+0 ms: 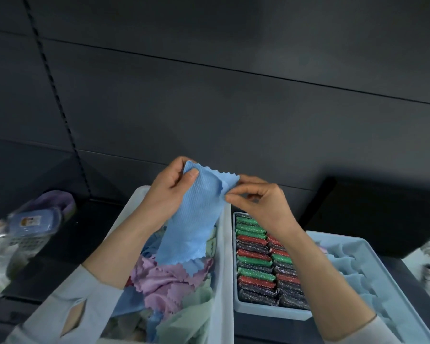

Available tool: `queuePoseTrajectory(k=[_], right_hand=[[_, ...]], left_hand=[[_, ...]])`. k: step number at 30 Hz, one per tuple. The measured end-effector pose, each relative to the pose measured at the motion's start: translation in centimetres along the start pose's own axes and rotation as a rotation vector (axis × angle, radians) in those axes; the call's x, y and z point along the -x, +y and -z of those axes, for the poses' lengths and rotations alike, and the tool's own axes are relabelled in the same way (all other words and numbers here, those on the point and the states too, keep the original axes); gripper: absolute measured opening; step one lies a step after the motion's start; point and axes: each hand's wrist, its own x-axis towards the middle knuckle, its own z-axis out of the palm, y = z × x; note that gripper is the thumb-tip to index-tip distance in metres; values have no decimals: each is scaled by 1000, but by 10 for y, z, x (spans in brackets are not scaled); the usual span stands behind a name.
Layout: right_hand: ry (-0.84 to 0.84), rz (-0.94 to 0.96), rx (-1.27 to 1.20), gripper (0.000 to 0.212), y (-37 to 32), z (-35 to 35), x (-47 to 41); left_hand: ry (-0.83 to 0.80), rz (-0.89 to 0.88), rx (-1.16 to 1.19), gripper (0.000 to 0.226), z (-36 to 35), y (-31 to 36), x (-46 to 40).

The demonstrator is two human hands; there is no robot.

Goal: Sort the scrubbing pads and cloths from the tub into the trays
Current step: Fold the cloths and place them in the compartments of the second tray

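A light blue cloth (193, 214) with zigzag edges hangs above the pale tub (225, 256). My left hand (169, 189) grips its upper left corner, thumb on the front. At the upper right corner my right hand (258, 199) pinches the edge between thumb and fingertips. The tub below holds a jumble of purple, green and blue cloths (166, 281). To its right a pale tray (271, 310) is packed with rows of glittery green, red and black scrubbing pads (256, 269). Further right, a second tray (372, 254) holds folded light blue cloths (353, 281); my right forearm hides part of it.
A blue packaged item (32, 223) and a purple cloth bundle (57, 201) lie on a basket at the left. A black box (382, 214) stands behind the right tray. Dark shelf panels rise behind everything.
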Motion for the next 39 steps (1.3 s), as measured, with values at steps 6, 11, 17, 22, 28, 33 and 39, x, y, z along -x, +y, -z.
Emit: queuePoseTrajectory(k=[6, 11, 17, 22, 28, 33, 39], right_hand=[[65, -45, -91, 6, -5, 6, -5], [-96, -18, -76, 45, -7, 3, -4], [-84, -68, 48, 31, 1, -7, -11], [-134, -103, -54, 26, 1, -4, -10], [-99, -141, 30, 41, -8, -9, -10], [-41, -127, 91, 14, 1, -8, -16], [52, -320, -250, 10, -4, -1, -18]], left_hand=[[2, 13, 29, 15, 3, 2, 0], [-6, -7, 12, 12, 3, 2, -2], [-11, -13, -21, 12, -1, 2, -3], [42, 19, -15, 10, -4, -3, -5], [39, -39, -120, 3, -17, -6, -10], [90, -36, -173, 3, -19, -9, -13], [135, -39, -296, 16, -34, -11, 2]])
